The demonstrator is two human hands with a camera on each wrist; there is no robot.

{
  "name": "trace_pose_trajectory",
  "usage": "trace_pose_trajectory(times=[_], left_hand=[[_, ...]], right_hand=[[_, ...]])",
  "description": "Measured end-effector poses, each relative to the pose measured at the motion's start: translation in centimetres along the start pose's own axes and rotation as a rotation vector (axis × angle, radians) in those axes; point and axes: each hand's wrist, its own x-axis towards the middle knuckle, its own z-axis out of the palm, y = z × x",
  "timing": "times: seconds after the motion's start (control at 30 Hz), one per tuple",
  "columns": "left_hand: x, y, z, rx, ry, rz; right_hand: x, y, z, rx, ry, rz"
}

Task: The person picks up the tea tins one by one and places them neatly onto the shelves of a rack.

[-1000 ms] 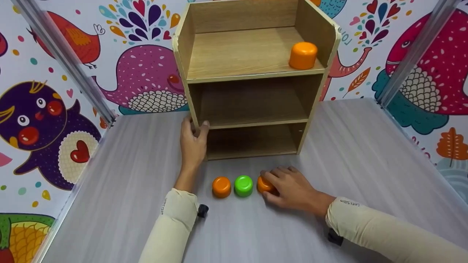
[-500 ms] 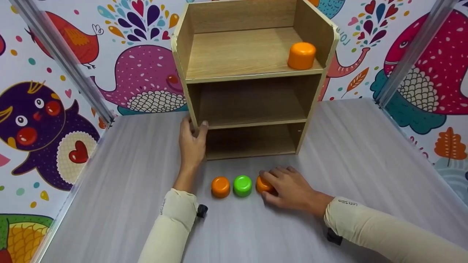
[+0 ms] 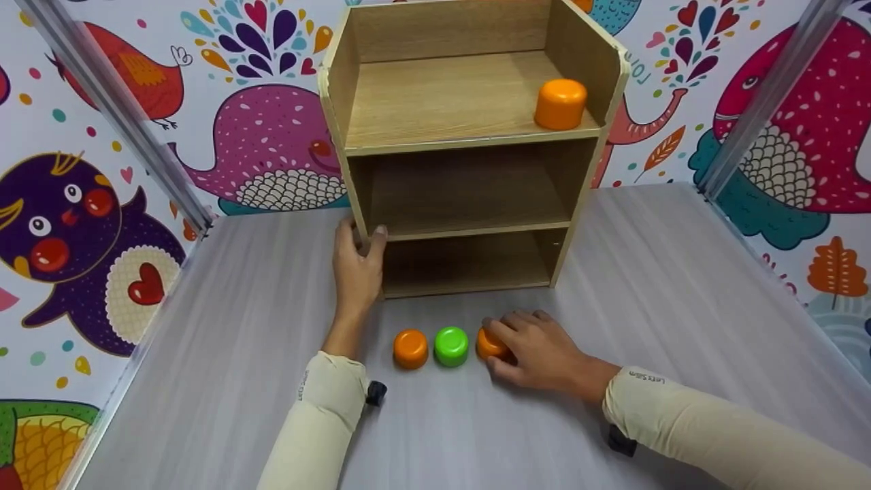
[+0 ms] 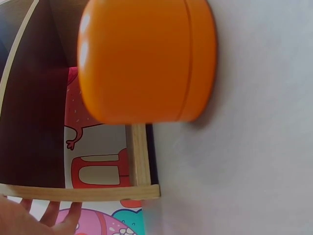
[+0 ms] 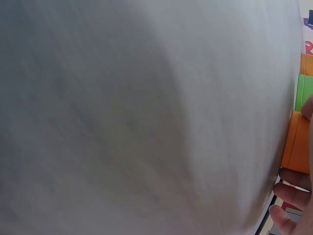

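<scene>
My left hand (image 3: 359,269) grips the left side panel of a wooden shelf unit (image 3: 469,141), thumb at the front and fingers behind. In the left wrist view those fingers (image 4: 73,218) show past the panel's edge. My right hand (image 3: 541,350) holds a small orange plastic container (image 3: 490,345) on the table, thumb and fingers around it; my palm partly hides it. To its left stand a green container (image 3: 451,346) and another orange container (image 3: 410,349), in one row. The right wrist view shows the held container between thumb and fingers.
A further orange container (image 3: 561,104) stands on the right of the unit's top shelf. Two lower compartments face me. Cartoon-patterned walls (image 3: 272,136) with metal corner posts (image 3: 122,116) enclose the grey table (image 3: 245,327).
</scene>
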Motion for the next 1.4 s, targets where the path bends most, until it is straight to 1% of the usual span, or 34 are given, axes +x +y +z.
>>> trace_pose_trajectory(times=[0.07,0.23,0.3,0.6,0.7,0.83,0.9,0.93,1.0,1.17,1.27,1.4], left_hand=[[-0.3,1.1,-0.2,-0.009,-0.002,-0.002],[-0.3,1.3,-0.1,-0.025,0.002,-0.012],[0.0,0.2,0.1,-0.019,0.005,-0.009],[0.0,0.2,0.0,-0.004,0.000,0.002],[-0.3,1.1,-0.2,-0.026,-0.004,0.011],[-0.8,2.9,-0.4,-0.048,-0.005,0.022],[-0.9,3.2,-0.5,-0.051,-0.005,0.024],[-0.9,3.2,-0.5,-0.049,-0.005,0.024],[-0.7,2.6,-0.4,-0.047,-0.002,0.022],[-0.1,0.6,0.0,-0.028,0.006,0.018],[0.0,0.1,0.1,-0.015,0.009,0.019],[0.0,0.0,0.1,-0.015,0.011,0.029]], right_hand=[[0.0,0.0,0.0,-0.004,-0.012,0.007],[0.0,0.0,0.0,-0.010,-0.019,0.012],[0.0,0.0,0.0,-0.012,-0.016,0.010],[0.0,0.0,0.1,-0.017,-0.016,0.010],[0.0,-0.1,0.1,-0.015,-0.021,0.016],[0.0,-0.1,0.0,-0.013,-0.027,0.021],[0.0,-0.2,0.0,-0.015,-0.033,0.021],[0.0,-0.2,0.0,-0.015,-0.037,0.022],[0.0,-0.2,-0.1,-0.016,-0.044,0.022],[0.0,-0.2,-0.2,-0.017,-0.047,0.020],[0.0,-0.1,-0.2,-0.020,-0.048,0.018],[0.0,-0.1,-0.2,-0.020,-0.048,0.019]])
